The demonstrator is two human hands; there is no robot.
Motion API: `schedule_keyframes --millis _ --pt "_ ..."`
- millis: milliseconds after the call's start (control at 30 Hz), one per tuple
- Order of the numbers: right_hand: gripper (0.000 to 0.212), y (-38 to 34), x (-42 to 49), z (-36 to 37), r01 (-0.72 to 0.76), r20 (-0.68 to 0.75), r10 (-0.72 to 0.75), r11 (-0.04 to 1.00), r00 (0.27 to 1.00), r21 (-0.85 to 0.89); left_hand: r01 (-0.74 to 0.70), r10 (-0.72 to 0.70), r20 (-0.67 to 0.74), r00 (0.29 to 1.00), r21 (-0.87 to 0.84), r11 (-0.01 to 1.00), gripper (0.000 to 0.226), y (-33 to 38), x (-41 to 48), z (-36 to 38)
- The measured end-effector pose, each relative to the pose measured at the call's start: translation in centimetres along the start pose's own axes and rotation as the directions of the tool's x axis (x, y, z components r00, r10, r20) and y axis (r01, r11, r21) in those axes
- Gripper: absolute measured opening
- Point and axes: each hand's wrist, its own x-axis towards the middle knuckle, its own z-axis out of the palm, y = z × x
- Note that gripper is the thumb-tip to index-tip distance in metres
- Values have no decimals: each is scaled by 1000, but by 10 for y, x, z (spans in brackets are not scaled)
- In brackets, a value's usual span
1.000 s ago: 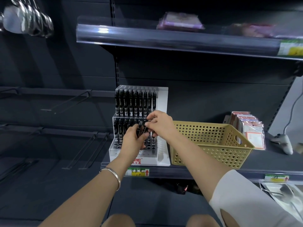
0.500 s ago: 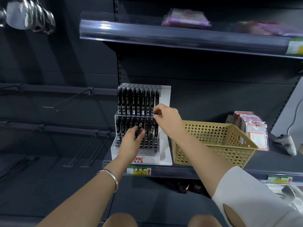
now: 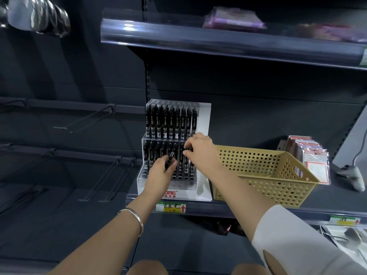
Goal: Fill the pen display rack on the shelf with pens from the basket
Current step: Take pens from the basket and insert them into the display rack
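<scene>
Head view.

Pen display rack [image 3: 188,190]: clear and white, stepped in tiers, red lettering on the front. Stands on the dark shelf [image 3: 222,209], just beside the basket [image 3: 268,175] and to its left.

Upper-tier pens [image 3: 170,122]: black, upright, in a close row across the top step.

Middle-tier pens [image 3: 151,155]: black, upright, partly hidden behind both hands.

Front tier: rows of round holes [image 3: 179,178] in view below the hands.

Left hand [image 3: 160,173]: in front of the rack's lower steps, fingers curled round a black pen [image 3: 169,159]. Pen tilted, clip end upward; whether more than one is held cannot be told. Silver bangle [image 3: 135,217] on the wrist.

Right hand [image 3: 200,149]: at the right end of the middle tier, thumb and forefinger pinching the top of a second pen [image 3: 186,150] that stands upright there. White sleeve [image 3: 297,245] on the forearm.

Basket: tan, perforated plastic, cut-out handle on its right end; right forearm crossing its near left corner.

Price label [image 3: 170,207]: yellow and green, red arrow, on the shelf edge below the rack.

Packaged goods [image 3: 309,155]: upright stack, right of the basket.

Upper shelf [image 3: 218,40]: bears a purple packet [image 3: 232,20], blurred.

Bare metal hooks [image 3: 87,118]: on the panel to the left.
</scene>
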Motion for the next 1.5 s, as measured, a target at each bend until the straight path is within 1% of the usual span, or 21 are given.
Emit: schedule_keyframes --millis 133,233,367,500,667,867,933,1000,1033,1067,1133,1200,1267,1333,1400,1467,1500 --pt "24 4 2 4 -8 18 8 999 1000 -32 9 -8 12 1000 -11 1000 46 0 1 1" --pt "23 9 1 9 -26 36 24 999 999 46 -4 4 16 1000 -14 1000 44 -1 1 3" --pt "23 10 -1 11 -31 48 26 994 999 107 11 -11 34 999 -1 1000 48 -1 -1 5" --pt "26 11 -3 7 -9 51 2 990 999 139 21 -21 47 999 -2 1000 52 1 -3 5" --pt "17 17 -5 6 -16 11 15 988 1000 151 13 -13 49 999 -4 1000 52 4 -3 7" --pt "23 16 -4 7 -27 24 24 988 999 152 18 -18 57 998 0 1000 50 6 -8 8" --pt "24 15 -5 3 -14 0 14 991 1000 133 24 -25 53 998 6 1000 50 7 -9 8" --pt "21 12 -9 -3 21 -74 -12 992 997 123 35 -34 60 998 -8 999 49 9 -11 7" --pt "19 8 -10 -6 40 -90 -28 990 996 136 35 -33 62 998 -22 999 49 11 -11 6" --pt "17 4 -12 -10 56 -75 -43 983 996 178 38 -37 59 998 -18 999 50 12 -12 6" --pt "18 -5 -15 -16 54 39 -70 946 997 320 57 -57 50 997 3 998 53 16 -13 7" --pt "18 -11 -18 -19 30 158 -110 898 981 440 41 -40 48 998 -16 999 48 21 -16 7" --pt "15 -13 -20 -20 24 208 -135 885 969 465 -1 3 50 999 -37 999 34 26 -17 5" --pt "17 -12 -19 -23 30 173 -112 907 978 420 -21 23 34 999 -62 998 25 28 -17 2" --pt "21 -9 -17 -26 23 81 -58 925 995 379 -45 46 8 999 -100 994 20 28 -19 -3" --pt "23 -9 -16 -29 5 7 -8 922 1000 388 -87 85 -20 996 -100 991 13 29 -21 -8" --pt "23 -9 -15 -30 -1 -4 4 915 1000 405 -108 106 -29 994 -84 991 9 29 -21 -10"
